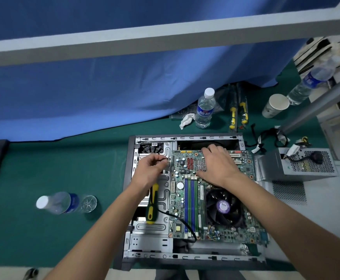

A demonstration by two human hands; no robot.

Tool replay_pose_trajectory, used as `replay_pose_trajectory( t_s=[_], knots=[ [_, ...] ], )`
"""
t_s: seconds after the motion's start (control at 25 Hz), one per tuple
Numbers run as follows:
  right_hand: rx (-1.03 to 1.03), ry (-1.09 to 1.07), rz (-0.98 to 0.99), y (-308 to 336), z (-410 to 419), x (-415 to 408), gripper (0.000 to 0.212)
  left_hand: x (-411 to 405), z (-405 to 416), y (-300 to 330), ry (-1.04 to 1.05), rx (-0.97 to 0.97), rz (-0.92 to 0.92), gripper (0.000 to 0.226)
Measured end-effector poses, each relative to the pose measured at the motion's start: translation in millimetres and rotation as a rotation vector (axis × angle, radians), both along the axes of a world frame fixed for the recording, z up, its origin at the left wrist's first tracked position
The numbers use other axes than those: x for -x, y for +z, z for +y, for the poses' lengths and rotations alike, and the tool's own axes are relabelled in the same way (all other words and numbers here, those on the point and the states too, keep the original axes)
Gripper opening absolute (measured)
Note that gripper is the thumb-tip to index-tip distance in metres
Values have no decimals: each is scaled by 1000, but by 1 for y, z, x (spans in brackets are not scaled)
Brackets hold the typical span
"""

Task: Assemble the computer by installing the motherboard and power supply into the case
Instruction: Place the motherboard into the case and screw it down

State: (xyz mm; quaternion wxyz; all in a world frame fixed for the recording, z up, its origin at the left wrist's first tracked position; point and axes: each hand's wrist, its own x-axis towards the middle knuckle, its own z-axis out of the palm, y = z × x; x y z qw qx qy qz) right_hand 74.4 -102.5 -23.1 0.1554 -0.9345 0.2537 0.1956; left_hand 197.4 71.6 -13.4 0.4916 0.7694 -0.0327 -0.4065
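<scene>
Head view: right hand [218, 165] pressed flat on the motherboard [211, 197] in the case [128, 199]; left hand [152, 168] pinched something small, probably a screw. Best keep the board steady and start it straight.

Bare matt metal case [166, 248], glossy plastic screwdriver handle [152, 203], green cloth table [53, 168]

Repair workshop, screwdrivers [238, 115], opened case [131, 178]
</scene>
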Motion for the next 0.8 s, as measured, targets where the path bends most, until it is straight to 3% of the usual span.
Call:
replay_pose_trajectory(
  t_s=[0.2,0.4,0.6,0.8],
  knots=[
    [5,41,-24,3,9,1,63,-2,6,2,-17,15,-32,7],
    [-144,-31,-131,10,15,15,65,-6,6,0,-60,12,-100,10],
    [-155,-54,-133,4,52,45,68,-3,13,3,58,59,55,10],
    [-21,-18,-141,-4,65,54,51,10,13,9,116,98,204,14]
  ],
)
